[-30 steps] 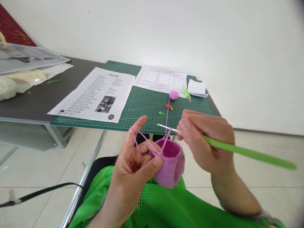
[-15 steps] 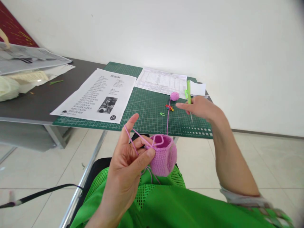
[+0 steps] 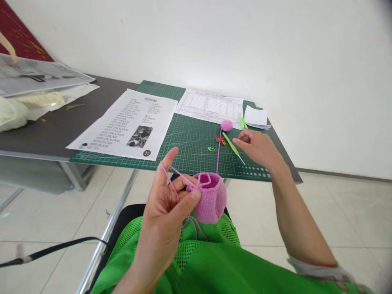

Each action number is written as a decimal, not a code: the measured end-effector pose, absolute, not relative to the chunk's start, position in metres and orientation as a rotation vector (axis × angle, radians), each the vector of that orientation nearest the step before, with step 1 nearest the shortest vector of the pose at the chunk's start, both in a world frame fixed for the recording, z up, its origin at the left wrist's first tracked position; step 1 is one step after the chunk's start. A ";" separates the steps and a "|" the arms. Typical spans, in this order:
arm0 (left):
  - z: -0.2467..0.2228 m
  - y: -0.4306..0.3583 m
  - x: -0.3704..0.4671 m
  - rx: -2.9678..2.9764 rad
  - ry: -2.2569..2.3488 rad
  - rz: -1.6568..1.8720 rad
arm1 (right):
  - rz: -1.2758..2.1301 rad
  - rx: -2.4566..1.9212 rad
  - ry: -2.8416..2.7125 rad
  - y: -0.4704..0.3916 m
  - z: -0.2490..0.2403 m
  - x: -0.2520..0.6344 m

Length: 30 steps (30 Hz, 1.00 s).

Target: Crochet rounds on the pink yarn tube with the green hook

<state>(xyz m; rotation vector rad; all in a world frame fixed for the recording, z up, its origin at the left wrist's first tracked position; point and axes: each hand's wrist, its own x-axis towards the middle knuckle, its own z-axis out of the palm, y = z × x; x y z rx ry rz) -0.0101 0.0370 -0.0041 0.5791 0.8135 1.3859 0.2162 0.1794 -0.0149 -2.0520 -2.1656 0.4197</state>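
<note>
My left hand (image 3: 171, 200) pinches the rim of a pink crocheted piece (image 3: 210, 202), hollow and open at the top. A pink yarn strand (image 3: 165, 173) loops round its raised index finger, and a loose loop stands at the rim. On the green cutting mat (image 3: 190, 143) lies a crochet hook (image 3: 232, 147) with a green handle and a metal tip. My right hand (image 3: 257, 148) is just right of the hook, apart from it, with fingers loosely bent and nothing seen in them. Beyond its fingertips is a bright green item (image 3: 243, 123), partly hidden.
A pink yarn ball (image 3: 226, 125) sits behind several coloured stitch markers (image 3: 219, 140); a green marker (image 3: 211, 149) lies apart. Printed sheets (image 3: 137, 122) cover the mat's left and back. White paper slips (image 3: 256, 116) are stacked at right. A plastic bag (image 3: 12, 114) is far left.
My right hand has let go of the crochet hook, which now lies on the mat. My left hand keeps its pinch on the crocheted piece.
</note>
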 end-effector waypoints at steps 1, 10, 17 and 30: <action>-0.004 0.037 -0.010 0.577 0.812 1.385 | 0.409 -1.991 -2.200 0.178 -0.013 0.210; -0.004 0.037 -0.009 0.579 0.796 1.421 | 0.526 -1.619 -2.398 0.184 -0.043 0.163; -0.001 0.035 -0.006 0.589 0.664 1.496 | 0.723 -1.623 -2.301 0.195 -0.052 0.160; -0.005 0.036 -0.008 0.636 0.576 1.490 | 1.302 -0.892 -1.704 0.099 0.016 0.194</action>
